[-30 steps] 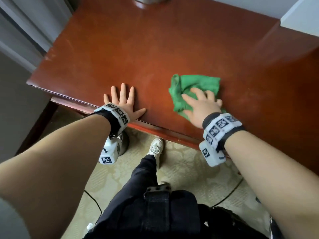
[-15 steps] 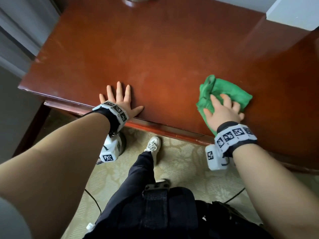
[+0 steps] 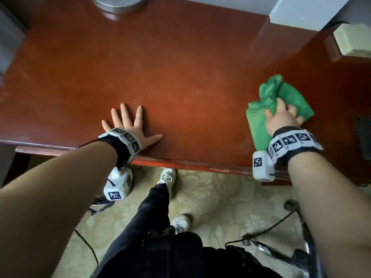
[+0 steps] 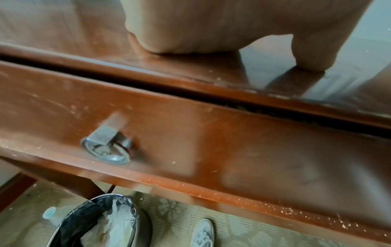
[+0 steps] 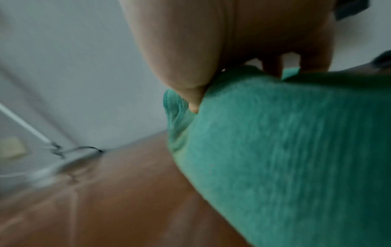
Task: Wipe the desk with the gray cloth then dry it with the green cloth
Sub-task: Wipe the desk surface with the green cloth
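As the right hand [image 3: 282, 119] clutches the green cloth [image 3: 261, 125] on the desk [image 3: 180, 77] and the left hand [image 3: 128, 125] lies flat with fingers spread, drying appears underway, wiping presumably complete.

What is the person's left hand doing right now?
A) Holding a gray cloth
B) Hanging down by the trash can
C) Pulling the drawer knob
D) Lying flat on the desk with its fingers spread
D: in the head view the left hand lies flat, fingers spread, on the desk, holding nothing.
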`<state>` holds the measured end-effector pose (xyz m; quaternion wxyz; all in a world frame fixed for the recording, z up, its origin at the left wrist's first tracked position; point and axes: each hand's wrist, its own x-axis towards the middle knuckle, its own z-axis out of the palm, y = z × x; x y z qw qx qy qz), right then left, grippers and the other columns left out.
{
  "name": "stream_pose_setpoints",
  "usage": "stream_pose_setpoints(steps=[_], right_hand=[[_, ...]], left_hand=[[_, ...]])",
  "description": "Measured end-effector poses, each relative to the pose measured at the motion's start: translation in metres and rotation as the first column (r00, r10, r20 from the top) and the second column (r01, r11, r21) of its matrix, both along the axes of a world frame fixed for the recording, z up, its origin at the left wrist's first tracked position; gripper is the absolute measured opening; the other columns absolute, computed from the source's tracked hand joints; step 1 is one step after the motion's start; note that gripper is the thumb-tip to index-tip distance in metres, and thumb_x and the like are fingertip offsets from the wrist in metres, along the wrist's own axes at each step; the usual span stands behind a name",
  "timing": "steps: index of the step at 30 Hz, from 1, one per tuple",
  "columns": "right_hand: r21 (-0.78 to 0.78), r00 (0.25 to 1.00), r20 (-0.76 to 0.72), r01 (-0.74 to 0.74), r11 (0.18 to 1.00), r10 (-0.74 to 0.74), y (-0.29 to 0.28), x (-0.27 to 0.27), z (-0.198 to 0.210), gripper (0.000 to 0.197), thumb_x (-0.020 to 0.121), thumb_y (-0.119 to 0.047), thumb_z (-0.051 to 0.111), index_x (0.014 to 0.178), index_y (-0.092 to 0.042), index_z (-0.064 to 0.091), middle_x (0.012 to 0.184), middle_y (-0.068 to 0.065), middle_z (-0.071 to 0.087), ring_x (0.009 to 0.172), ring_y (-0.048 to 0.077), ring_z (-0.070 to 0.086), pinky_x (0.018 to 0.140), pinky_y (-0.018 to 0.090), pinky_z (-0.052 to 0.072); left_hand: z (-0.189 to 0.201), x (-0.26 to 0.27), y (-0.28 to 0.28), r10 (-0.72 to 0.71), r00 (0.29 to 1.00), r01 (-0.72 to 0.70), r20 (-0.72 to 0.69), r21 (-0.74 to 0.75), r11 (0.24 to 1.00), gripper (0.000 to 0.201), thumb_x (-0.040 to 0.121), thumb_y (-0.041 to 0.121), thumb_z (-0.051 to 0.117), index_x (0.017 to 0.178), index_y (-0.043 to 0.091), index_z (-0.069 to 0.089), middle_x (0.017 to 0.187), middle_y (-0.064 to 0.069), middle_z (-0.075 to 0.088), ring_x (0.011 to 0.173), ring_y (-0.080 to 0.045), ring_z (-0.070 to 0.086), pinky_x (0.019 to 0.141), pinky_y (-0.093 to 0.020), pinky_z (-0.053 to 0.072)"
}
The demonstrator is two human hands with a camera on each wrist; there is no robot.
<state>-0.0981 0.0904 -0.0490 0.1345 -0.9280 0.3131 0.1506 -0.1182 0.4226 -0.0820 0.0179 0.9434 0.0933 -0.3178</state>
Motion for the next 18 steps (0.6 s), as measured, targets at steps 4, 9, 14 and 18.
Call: stream_pose_setpoints(steps=[4, 9, 14, 18], right_hand=[[-0.041, 0.977, -0.213, 0.019, 0.999, -0.028, 0.006, 0.028, -0.017, 0.054, 0.097, -0.048, 0.028, 0.146, -0.044, 0.005, 0.158, -0.007, -0.004, 0.140, 0.037, 0.009, 0.112, 0.057, 0.014], [-0.036, 0.898, -0.117, -0.431, 0.902, 0.424, 0.075, 0.045, -0.014, 0.051, 0.096, -0.046, 0.034, 0.143, -0.044, 0.017, 0.157, -0.008, 0.005, 0.138, 0.034, 0.015, 0.107, 0.053, 0.022], [0.091, 0.409, -0.109, -0.903, 0.419, 0.906, 0.124, 0.001, -0.009, 0.051, 0.096, -0.032, 0.042, 0.141, -0.046, 0.023, 0.157, -0.012, 0.007, 0.141, 0.030, 0.009, 0.108, 0.056, 0.019], [0.012, 0.617, -0.122, -0.782, 0.623, 0.777, 0.082, 0.022, -0.011, 0.050, 0.096, -0.034, 0.041, 0.142, -0.045, 0.024, 0.155, -0.011, 0.013, 0.139, 0.027, 0.015, 0.107, 0.051, 0.023]], left_hand=[[-0.003, 0.008, 0.000, 0.022, 0.999, -0.022, -0.041, 0.002, 1.000, 0.112, 0.064, 0.089, 0.035, 0.144, 0.036, -0.023, 0.152, -0.006, -0.029, 0.141, -0.035, -0.020, 0.112, -0.059, -0.001], [0.002, 0.013, 0.002, 0.001, 0.991, 0.000, -0.134, 0.003, 1.000, 0.122, 0.060, 0.087, 0.047, 0.142, 0.034, -0.028, 0.149, -0.008, -0.035, 0.139, -0.037, -0.024, 0.110, -0.060, -0.002], [0.004, 0.011, 0.003, -0.003, 0.992, 0.001, -0.127, -0.017, 1.000, 0.127, 0.058, 0.085, 0.054, 0.142, 0.034, -0.027, 0.149, -0.008, -0.035, 0.139, -0.038, -0.024, 0.109, -0.062, -0.002], [0.003, 0.012, 0.003, -0.006, 0.990, 0.004, -0.138, -0.010, 1.000, 0.128, 0.058, 0.085, 0.053, 0.141, 0.034, -0.029, 0.149, -0.008, -0.037, 0.139, -0.038, -0.024, 0.110, -0.062, -0.002]])
